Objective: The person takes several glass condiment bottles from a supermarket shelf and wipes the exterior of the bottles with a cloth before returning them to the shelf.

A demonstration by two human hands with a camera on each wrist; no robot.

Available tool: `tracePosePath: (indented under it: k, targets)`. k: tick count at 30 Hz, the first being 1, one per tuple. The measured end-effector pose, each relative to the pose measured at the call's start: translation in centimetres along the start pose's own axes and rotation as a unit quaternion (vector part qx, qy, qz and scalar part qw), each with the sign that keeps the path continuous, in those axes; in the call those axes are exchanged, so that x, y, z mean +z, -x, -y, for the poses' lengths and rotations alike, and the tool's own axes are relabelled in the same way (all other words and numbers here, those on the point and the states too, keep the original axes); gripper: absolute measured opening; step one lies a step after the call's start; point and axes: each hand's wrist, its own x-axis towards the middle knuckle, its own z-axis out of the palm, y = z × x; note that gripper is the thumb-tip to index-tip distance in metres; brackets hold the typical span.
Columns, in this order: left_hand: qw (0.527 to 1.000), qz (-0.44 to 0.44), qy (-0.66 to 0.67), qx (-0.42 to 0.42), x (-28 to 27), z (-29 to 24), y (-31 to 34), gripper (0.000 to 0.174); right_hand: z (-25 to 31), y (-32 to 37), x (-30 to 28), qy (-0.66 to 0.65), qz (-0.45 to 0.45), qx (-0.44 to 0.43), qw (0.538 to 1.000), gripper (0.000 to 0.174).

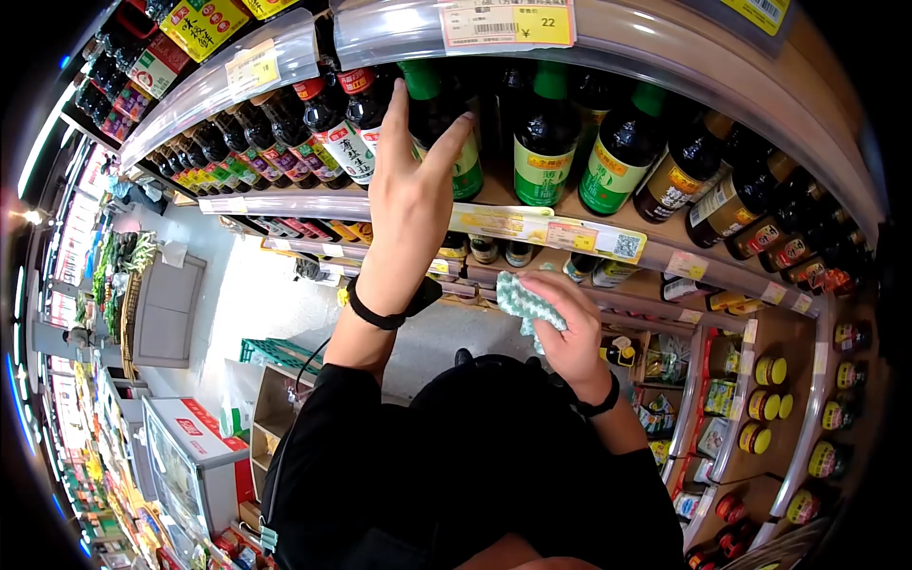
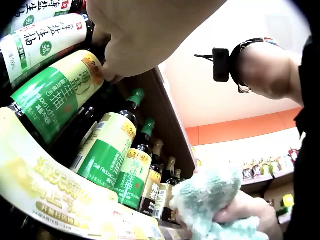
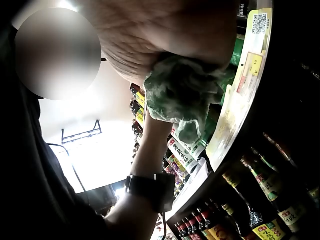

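Observation:
My left hand (image 1: 413, 204) reaches to the shelf, thumb and index finger straight and spread apart in front of a soy sauce bottle (image 1: 465, 171) with a green cap and green label. In the left wrist view, the hand overlaps the top of that bottle (image 2: 60, 95), its fingertips right at the label's upper edge. Lower and to the right, below the shelf's price strip, my right hand (image 1: 570, 328) grips a crumpled green-and-white cloth (image 1: 527, 302). The cloth (image 3: 182, 90) bunches out from under the palm in the right wrist view.
More green-capped bottles (image 1: 543, 157) stand right of the left hand, white-labelled ones (image 1: 344, 142) left. A clear price strip (image 1: 532, 226) edges the shelf; another shelf edge (image 1: 617, 38) overhangs it. Yellow-lidded jars (image 1: 755, 437) line shelves at right. A freezer (image 1: 190, 446) stands in the aisle.

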Motion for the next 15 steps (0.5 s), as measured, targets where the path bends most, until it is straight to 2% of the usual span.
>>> tracePosePath:
  k: [2,6,9,11,15]
  targets:
    - [0.999,-0.044,-0.015,0.027,0.4,0.2,0.7,0.053,-0.1,0.4,-0.8,0.002,0.0,0.004,1.0,0.056]
    - [0.998,-0.054,-0.005,0.018,1.0,0.2,1.4,0.044,-0.7,0.9,-2.0,0.008,-0.011,-0.004,1.0,0.056]
    - [0.999,-0.04,0.019,-0.001,1.3,0.5,1.7,0.05,-1.1,1.4,-3.0,0.004,-0.004,0.01,1.0,0.056]
    - [0.998,-0.032,-0.008,0.044,1.0,0.7,1.8,0.055,-1.3,1.7,-3.8,0.005,0.009,0.009,1.0,0.056]
    - [0.998,-0.016,-0.033,0.045,1.1,1.0,1.8,0.056,-1.1,1.8,-4.5,-0.003,0.019,0.009,1.0,0.055]
